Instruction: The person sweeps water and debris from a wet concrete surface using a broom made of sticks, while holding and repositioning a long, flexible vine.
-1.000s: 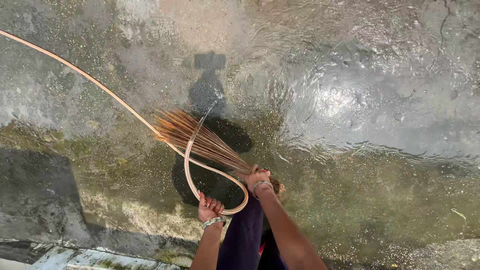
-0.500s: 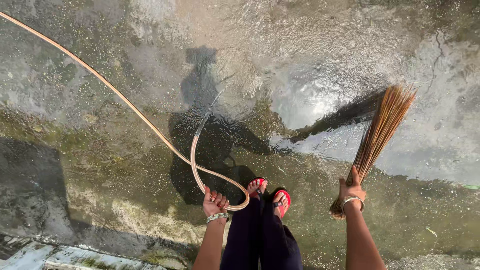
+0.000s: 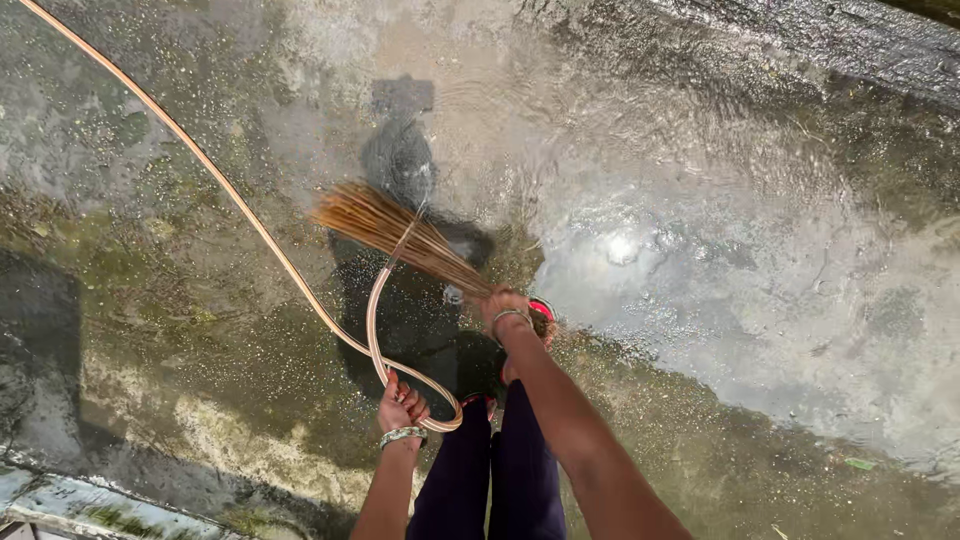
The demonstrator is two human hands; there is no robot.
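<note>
Mid-sweep: right hand (image 3: 507, 308) gripping stick broom (image 3: 395, 232), left hand (image 3: 398, 408) holding hose (image 3: 250, 215); next, stroke rightward across wet floor (image 3: 720, 300).

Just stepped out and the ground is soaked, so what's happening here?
A person stands on wet concrete floor with water running across it. The left hand grips a looped orange hose, whose nozzle end points forward. The right hand holds a stick broom by its bound end, with the bristles fanned out to the left, low over the floor, crossing the hose loop. The red sandals are partly hidden by the arm.
</note>
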